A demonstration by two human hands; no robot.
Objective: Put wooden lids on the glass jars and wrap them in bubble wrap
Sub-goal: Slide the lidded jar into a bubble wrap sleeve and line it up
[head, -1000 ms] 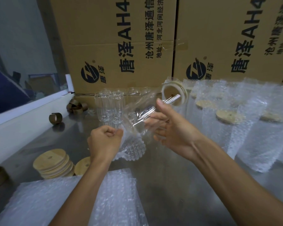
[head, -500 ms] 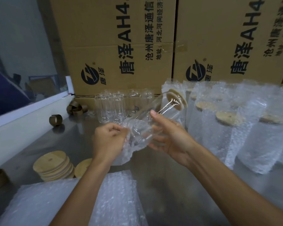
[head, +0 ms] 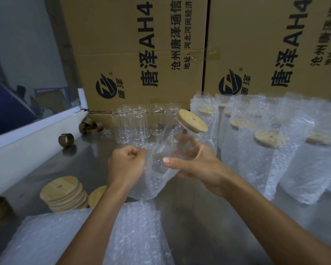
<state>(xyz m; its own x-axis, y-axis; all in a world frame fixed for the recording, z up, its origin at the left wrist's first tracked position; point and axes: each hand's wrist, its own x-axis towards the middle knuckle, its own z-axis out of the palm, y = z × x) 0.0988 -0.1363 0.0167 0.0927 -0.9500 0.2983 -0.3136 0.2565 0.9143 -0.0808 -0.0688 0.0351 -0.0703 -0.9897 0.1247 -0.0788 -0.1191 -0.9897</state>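
Note:
A clear glass jar [head: 175, 142] with a round wooden lid [head: 192, 121] is held tilted above the steel table, its lower part inside a bubble wrap bag [head: 153, 180]. My left hand [head: 125, 165] grips the bag's edge in a fist on the jar's left. My right hand [head: 197, 163] holds the jar's body, thumb across the front and fingers behind. Bare lidless jars [head: 131, 125] stand in a cluster behind. A stack of wooden lids [head: 62, 196] lies at the near left.
Several wrapped, lidded jars [head: 266, 153] stand at the right. A pile of bubble wrap bags [head: 88, 236] lies at the near edge. Brown tape cores [head: 66, 139] sit at the left by the white ledge. Cardboard boxes [head: 141, 54] wall off the back.
The jar has turned more upright and sunk deeper into the bubble wrap bag. Both hands shifted slightly right, and the lid now faces up and right.

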